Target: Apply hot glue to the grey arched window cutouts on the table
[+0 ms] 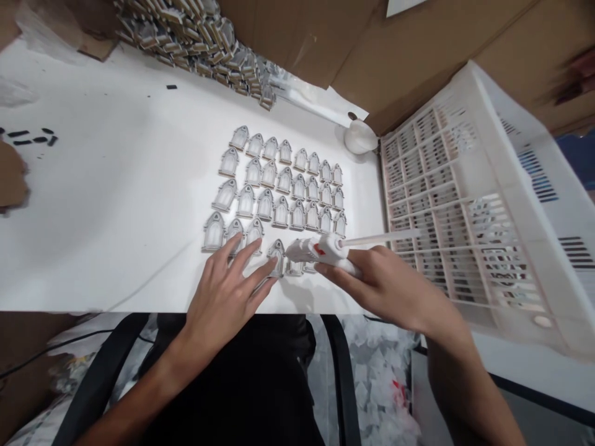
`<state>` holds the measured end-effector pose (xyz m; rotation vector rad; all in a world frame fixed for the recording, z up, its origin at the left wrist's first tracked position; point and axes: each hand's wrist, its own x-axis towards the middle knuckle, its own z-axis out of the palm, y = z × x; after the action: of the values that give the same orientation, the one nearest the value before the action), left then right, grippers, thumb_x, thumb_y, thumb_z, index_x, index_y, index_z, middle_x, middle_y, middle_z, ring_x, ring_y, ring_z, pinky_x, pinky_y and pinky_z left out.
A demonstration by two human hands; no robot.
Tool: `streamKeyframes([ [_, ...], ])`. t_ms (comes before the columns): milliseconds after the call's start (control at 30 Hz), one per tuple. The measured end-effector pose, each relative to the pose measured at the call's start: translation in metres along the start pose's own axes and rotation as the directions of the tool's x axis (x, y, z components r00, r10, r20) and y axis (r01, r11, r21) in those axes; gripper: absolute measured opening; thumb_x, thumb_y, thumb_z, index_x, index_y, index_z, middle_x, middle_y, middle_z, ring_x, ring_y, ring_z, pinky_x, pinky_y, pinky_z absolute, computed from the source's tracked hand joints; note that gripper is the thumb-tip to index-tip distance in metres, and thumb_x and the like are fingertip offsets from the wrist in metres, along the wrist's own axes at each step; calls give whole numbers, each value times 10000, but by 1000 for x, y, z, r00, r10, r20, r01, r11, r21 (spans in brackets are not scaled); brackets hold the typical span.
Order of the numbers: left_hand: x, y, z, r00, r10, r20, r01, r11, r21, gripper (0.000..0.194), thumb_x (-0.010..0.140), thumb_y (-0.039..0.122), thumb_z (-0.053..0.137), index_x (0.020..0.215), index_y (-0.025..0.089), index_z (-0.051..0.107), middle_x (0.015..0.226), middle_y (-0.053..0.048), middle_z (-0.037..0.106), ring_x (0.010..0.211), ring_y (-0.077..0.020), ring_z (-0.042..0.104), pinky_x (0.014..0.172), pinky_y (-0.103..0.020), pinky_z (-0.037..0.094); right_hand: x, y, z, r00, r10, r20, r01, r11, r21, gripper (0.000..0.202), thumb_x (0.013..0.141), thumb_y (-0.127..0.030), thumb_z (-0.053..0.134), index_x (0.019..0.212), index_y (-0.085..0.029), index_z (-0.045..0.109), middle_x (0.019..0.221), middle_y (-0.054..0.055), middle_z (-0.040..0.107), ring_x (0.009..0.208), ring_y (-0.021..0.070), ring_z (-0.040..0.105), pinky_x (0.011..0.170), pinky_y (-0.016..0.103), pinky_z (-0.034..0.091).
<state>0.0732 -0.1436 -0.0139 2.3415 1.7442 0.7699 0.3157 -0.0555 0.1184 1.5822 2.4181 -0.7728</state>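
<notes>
Small arched window-shaped pieces [284,179] lie in rows on the white table [116,186]. My left hand [227,285] is spread over the nearest row, its fingertips on or just above several pieces; one finger touches an arched piece [277,257] near the table's front edge. Wrapped in my right hand [385,285] is a white glue gun [325,249] with a red mark and a clear stick out of its back. The gun's front end points left, just beside that touched piece, and partly covers other pieces in the row.
A white plastic crate [488,186] stands on its side at the right. Near its back corner sits a small white round object [360,137]. A heap of similar pieces [199,49] lies at the back left. Small black bits [18,134] and torn cardboard [12,174] are at the far left.
</notes>
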Motion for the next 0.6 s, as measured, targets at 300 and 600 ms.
streamKeyframes([
  [300,1,0,1,1000,-16,-17,16,1000,-12,300,993,319,729,1289,299,773,1536,-114,621,1517,-422,441,1078,-581,515,-25,18,23,987,130,90,-148,959,242,598,1015,-698,541,661,-225,449,550,-59,294,504,112,326,493,289,229],
  [600,1,0,1,1000,-22,-16,22,1000,-11,300,985,315,737,1282,300,779,1535,-115,619,1509,-419,449,1088,-587,511,-23,20,49,990,135,34,-139,952,273,602,1022,-698,522,665,-215,555,590,-35,379,586,151,452,546,289,344],
])
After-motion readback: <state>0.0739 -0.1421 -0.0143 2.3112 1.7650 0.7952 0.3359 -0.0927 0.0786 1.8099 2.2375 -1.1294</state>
